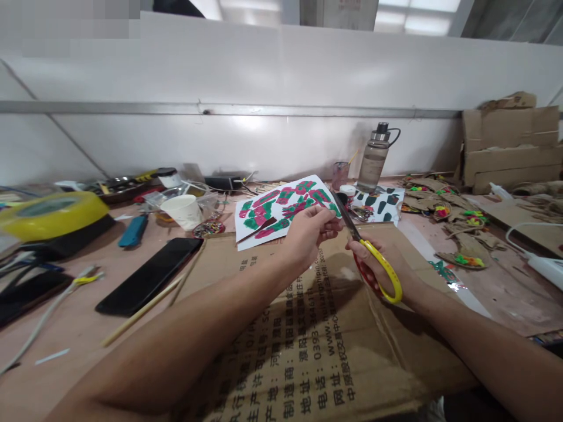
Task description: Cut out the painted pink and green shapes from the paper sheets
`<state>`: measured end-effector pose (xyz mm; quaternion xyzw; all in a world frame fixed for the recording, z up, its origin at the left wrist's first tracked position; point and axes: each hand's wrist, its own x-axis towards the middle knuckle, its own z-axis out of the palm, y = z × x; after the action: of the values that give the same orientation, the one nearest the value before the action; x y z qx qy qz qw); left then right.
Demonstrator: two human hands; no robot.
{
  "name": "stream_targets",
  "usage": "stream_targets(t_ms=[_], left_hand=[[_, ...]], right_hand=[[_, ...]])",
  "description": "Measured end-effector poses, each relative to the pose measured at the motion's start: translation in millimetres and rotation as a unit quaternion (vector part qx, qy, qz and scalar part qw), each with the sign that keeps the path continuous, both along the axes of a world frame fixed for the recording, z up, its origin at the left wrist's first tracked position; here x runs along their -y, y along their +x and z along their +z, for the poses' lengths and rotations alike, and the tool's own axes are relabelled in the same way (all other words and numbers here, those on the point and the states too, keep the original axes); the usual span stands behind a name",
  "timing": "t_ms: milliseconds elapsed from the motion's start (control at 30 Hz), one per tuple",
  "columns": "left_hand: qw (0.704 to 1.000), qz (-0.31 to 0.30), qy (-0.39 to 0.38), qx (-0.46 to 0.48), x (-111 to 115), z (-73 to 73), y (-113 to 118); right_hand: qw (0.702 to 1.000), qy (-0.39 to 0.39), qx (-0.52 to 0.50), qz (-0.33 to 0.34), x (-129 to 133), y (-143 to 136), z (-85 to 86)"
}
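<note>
white wall (264,70) spans the back, a metal strip (334,110) along it; in front, pinkish worktop (83,375), cluttered left, right and rear. flattened cardboard (220,264) with black printed characters covers the near centre. at far right, a stack of brown cardboard (512,149) stands against the wall. painted sheet (273,208), white with pink-red and green patches, is at centre, over the far edge of the flattened cardboard; its right side meets the left hand (310,231), whose fingers are curled and pinching that edge. right hand (399,266) is closed around the handles of the scissors (375,251), one loop yellow, the other red; blades point up and away, just beside the left fingertips. whether the blades touch paper: cannot tell. yellow roll (94,206) sits at left; black phone (149,275) lies flat between it and the flattened cardboard. clear bottle (373,163), black-capped, part filled, stands upright near the wall. second sheet (394,206), with dark green patches, lies near the bottle's base. white paper cup (182,212) tilts beyond the phone; wooden stick (143,310) lies slantwise on the near side of it. smallest noted: blue tool (133,231), left of the phone.
</note>
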<state>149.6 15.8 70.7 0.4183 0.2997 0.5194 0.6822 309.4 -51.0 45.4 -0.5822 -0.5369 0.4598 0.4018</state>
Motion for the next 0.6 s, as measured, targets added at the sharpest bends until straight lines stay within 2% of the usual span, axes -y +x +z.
stream_targets(t_ms=[133, 300, 467, 600], left_hand=[[1.000, 0.000, 0.017, -0.017, 1, 0.1, 0], [0.999, -0.022, 0.033, -0.030, 2, 2.9, -2], [0.997, -0.058, 0.037, -0.039, 0, 7.2, -6], [0.994, -0.085, 0.034, -0.068, -5, 10.2, -10]], right_hand=[[0.999, 0.003, -0.032, -0.003, -6, 6, -7.1], [0.995, 0.049, -0.022, 0.081, -13, 19, -16.3], [0.992, 0.061, 0.000, 0.114, -12, 23, -14.3], [0.990, 0.055, -0.020, 0.129, -8, 20, -8.4]])
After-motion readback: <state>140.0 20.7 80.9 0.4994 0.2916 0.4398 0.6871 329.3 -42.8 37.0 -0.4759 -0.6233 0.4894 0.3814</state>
